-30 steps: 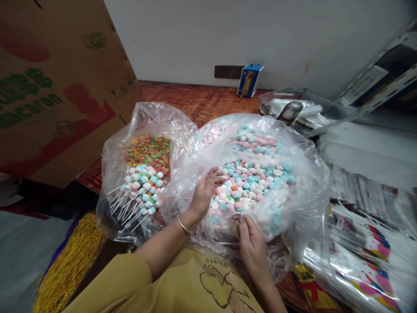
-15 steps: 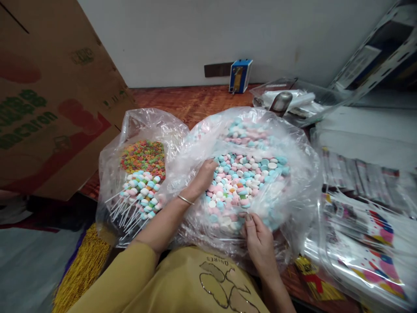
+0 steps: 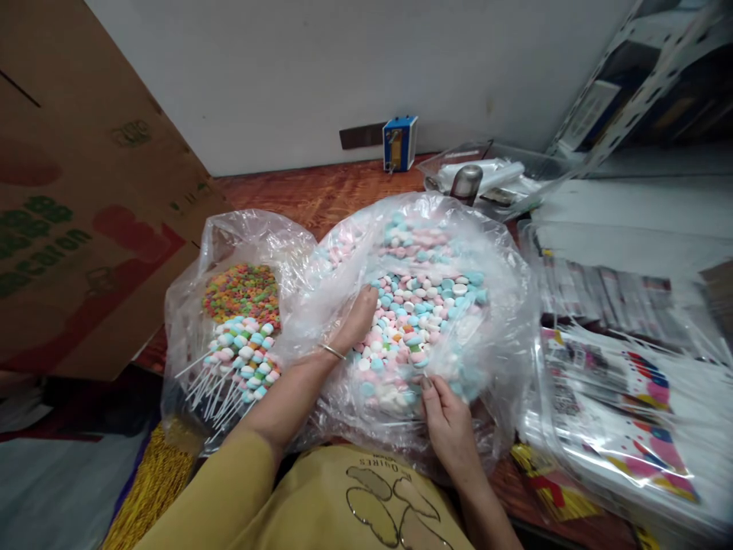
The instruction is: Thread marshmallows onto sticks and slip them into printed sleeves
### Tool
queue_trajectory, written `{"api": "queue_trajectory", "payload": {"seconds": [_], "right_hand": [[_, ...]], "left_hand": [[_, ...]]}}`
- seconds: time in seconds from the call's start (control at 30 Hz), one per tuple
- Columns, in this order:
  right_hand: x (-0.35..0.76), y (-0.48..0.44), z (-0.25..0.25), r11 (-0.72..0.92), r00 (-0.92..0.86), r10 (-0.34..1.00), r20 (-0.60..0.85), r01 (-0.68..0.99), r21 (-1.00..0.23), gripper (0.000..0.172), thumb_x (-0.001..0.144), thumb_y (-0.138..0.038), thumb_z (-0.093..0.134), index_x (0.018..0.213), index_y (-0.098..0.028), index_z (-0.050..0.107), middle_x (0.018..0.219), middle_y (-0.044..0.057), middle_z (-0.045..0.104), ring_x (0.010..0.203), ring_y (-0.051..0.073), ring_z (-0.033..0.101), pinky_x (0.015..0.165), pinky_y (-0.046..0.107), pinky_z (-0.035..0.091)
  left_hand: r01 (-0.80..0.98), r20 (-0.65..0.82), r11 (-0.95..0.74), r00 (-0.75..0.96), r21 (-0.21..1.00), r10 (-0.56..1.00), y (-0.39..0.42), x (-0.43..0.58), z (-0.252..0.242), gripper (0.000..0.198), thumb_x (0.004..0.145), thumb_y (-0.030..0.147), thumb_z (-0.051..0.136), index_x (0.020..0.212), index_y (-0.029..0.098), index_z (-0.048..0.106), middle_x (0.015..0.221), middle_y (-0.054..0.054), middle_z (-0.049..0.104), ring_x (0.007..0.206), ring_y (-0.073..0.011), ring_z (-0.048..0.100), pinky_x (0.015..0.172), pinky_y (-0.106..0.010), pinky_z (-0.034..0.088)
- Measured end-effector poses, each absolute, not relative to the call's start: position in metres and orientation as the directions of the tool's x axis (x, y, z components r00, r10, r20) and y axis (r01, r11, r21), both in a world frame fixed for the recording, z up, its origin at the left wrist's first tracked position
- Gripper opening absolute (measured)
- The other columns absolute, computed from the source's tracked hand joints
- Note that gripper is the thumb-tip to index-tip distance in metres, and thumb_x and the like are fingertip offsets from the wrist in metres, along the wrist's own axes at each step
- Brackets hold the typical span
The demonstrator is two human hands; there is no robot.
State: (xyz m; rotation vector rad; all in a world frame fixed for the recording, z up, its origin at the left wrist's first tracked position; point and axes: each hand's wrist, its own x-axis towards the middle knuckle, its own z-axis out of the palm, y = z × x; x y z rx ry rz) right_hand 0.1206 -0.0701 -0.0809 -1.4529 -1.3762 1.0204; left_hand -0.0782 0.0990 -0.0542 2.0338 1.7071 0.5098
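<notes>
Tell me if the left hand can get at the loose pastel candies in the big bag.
Likely yes: the left hand is at the open mouth of the clear plastic bag, right beside the loose candies, with no plastic showing between.

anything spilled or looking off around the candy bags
Nothing stands out as spilled or damaged. The pastel candies sit in their open plastic bag, the colourful rings lie together to its left, and the candy sticks are piled at the rings' near side.
</notes>
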Motion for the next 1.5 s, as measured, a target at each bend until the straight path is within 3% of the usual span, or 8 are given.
{"api": "queue_trajectory", "payload": {"seconds": [0.2,0.37,0.57,0.77,0.97,1.17,1.4,1.5], "right_hand": [[0.121,-0.069,-0.084,-0.008,0.054,0.999,0.008,0.287,-0.958,0.037,0.098,-0.048,0.044,0.081,-0.021,0.063,0.060,-0.002,0.052,0.058,0.017,0.049,0.056,0.027,0.039],[0.121,-0.068,-0.082,-0.002,0.056,0.998,0.013,0.271,-0.963,0.037,0.097,-0.048,0.044,0.075,-0.022,0.058,0.061,-0.002,0.051,0.058,0.016,0.047,0.055,0.027,0.038],[0.123,-0.070,-0.083,-0.029,0.065,0.998,-0.012,0.270,-0.962,0.036,0.097,-0.049,0.045,0.082,-0.021,0.063,0.060,-0.003,0.050,0.058,0.017,0.047,0.056,0.027,0.037],[0.123,-0.071,-0.086,-0.032,0.063,0.998,-0.013,0.303,-0.952,0.037,0.098,-0.050,0.044,0.082,-0.021,0.062,0.061,-0.002,0.050,0.060,0.017,0.049,0.058,0.028,0.039],[0.121,-0.071,-0.087,-0.022,0.054,0.999,-0.005,0.314,-0.949,0.037,0.098,-0.049,0.044,0.083,-0.021,0.062,0.063,-0.002,0.052,0.061,0.017,0.049,0.058,0.027,0.039],[0.120,-0.071,-0.086,-0.016,0.056,0.998,0.003,0.322,-0.947,0.036,0.097,-0.048,0.045,0.077,-0.022,0.059,0.062,-0.001,0.052,0.063,0.018,0.050,0.059,0.027,0.039],[0.120,-0.071,-0.087,-0.019,0.056,0.998,0.000,0.325,-0.945,0.035,0.097,-0.048,0.045,0.077,-0.022,0.058,0.064,-0.001,0.053,0.063,0.018,0.050,0.060,0.028,0.040],[0.120,-0.072,-0.087,-0.020,0.056,0.998,-0.002,0.326,-0.945,0.036,0.097,-0.049,0.045,0.077,-0.022,0.057,0.065,-0.001,0.054,0.064,0.018,0.051,0.060,0.028,0.040]], "left_hand": [[0.819,0.042,-0.254,0.272,0.514,0.961,0.099,-0.080,-0.052,0.012,0.077,0.009,0.063,0.085,0.017,0.062,0.098,-0.006,0.064,0.084,-0.0199,0.056,0.077,-0.029,0.045],[0.794,0.078,-0.276,0.280,0.542,0.957,0.105,-0.080,-0.044,0.016,0.081,0.008,0.057,0.088,0.017,0.068,0.091,-0.005,0.066,0.082,-0.0189,0.059,0.077,-0.029,0.046],[0.523,-0.154,0.011,0.230,0.852,0.961,0.102,-0.089,-0.040,0.043,0.083,0.023,0.065,0.125,0.015,0.062,0.073,0.003,0.066,0.058,-0.0121,0.057,0.060,-0.025,0.047],[0.361,-0.230,0.127,0.260,0.924,0.938,0.082,-0.110,-0.031,0.024,0.081,0.031,0.069,0.097,0.014,0.071,0.067,0.000,0.065,0.058,-0.0117,0.061,0.056,-0.022,0.046],[0.567,-0.122,-0.078,0.306,0.820,0.944,0.054,-0.126,-0.025,0.022,0.077,0.015,0.066,0.097,0.015,0.074,0.073,-0.001,0.069,0.064,-0.0143,0.063,0.060,-0.025,0.048],[0.703,0.009,-0.302,0.387,0.644,0.922,0.042,-0.119,-0.025,0.019,0.082,0.006,0.061,0.088,0.017,0.076,0.093,-0.007,0.074,0.089,-0.0190,0.067,0.082,-0.031,0.050],[0.848,-0.029,-0.287,0.334,0.445,0.942,0.039,-0.113,-0.028,0.013,0.078,0.008,0.067,0.085,0.016,0.075,0.081,-0.005,0.065,0.077,-0.0187,0.060,0.075,-0.031,0.048],[0.833,-0.017,-0.305,0.352,0.462,0.936,0.034,-0.113,-0.031,0.016,0.079,0.010,0.070,0.093,0.016,0.076,0.085,-0.005,0.064,0.079,-0.0187,0.059,0.075,-0.030,0.047]]}}
